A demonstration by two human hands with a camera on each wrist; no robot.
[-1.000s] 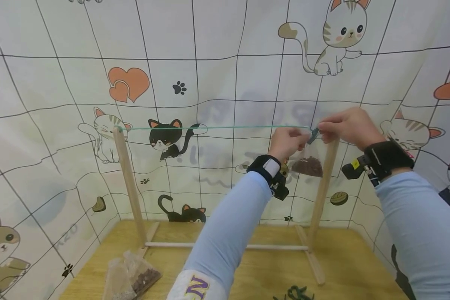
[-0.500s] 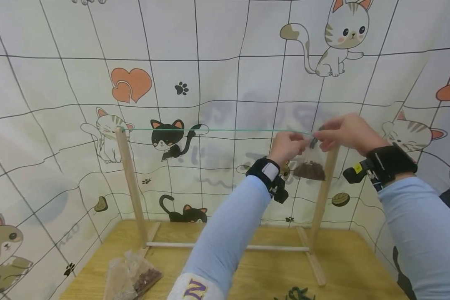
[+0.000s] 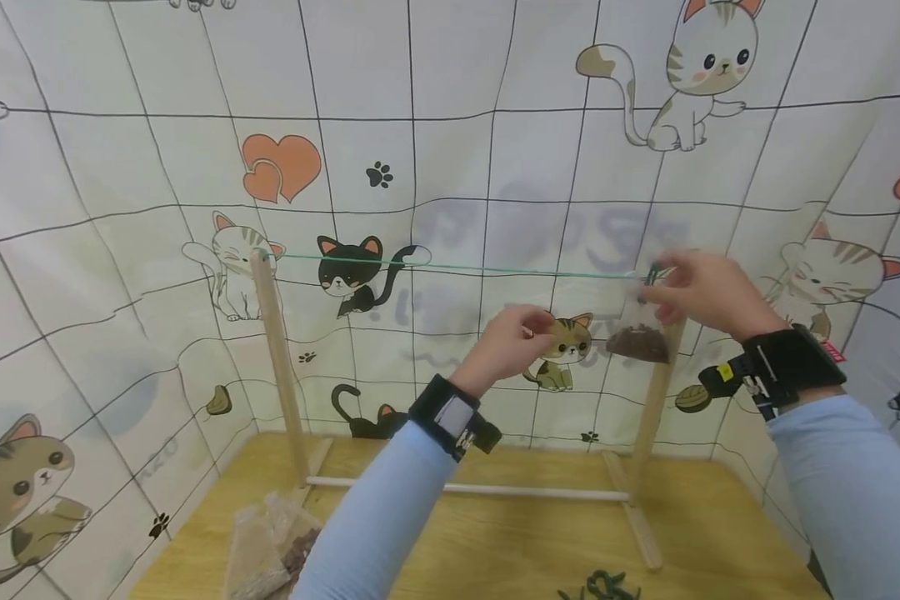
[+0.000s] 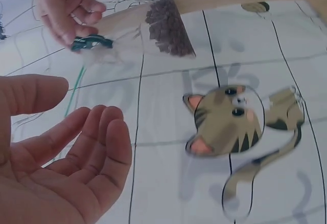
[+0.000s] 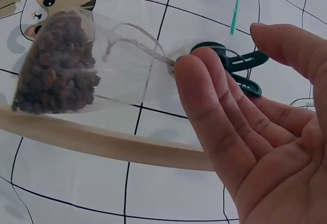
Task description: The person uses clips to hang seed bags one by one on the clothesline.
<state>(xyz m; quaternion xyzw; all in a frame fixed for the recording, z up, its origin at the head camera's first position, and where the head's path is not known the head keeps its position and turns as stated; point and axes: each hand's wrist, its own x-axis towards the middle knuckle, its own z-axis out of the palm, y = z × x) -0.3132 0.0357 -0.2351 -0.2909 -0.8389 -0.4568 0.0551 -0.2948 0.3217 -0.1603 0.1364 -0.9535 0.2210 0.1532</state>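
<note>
A small clear bag of dark brown pieces (image 3: 639, 343) hangs from the green cord (image 3: 450, 267) near its right end. A dark green clip (image 5: 248, 60) sits at the bag's gathered top, where a thin drawstring (image 5: 140, 47) shows. My right hand (image 3: 708, 293) is at the clip, its fingers touching it; in the right wrist view the thumb stands apart from the clip. My left hand (image 3: 504, 346) is off to the left and below the cord, with relaxed fingers and nothing in them. The left wrist view shows that left palm (image 4: 71, 183) bare.
Wooden posts, left (image 3: 279, 358) and right (image 3: 656, 400), carry the cord, joined by a white rod (image 3: 525, 492) low down. Bags of dark and pale contents (image 3: 266, 550) lie front left on the wooden table (image 3: 495, 558). Several green clips (image 3: 603, 586) lie at the front edge.
My left hand has left the bag's top and moved left and down. The right hand has lowered slightly and stays by the clip. The cord now slopes down toward the right.
</note>
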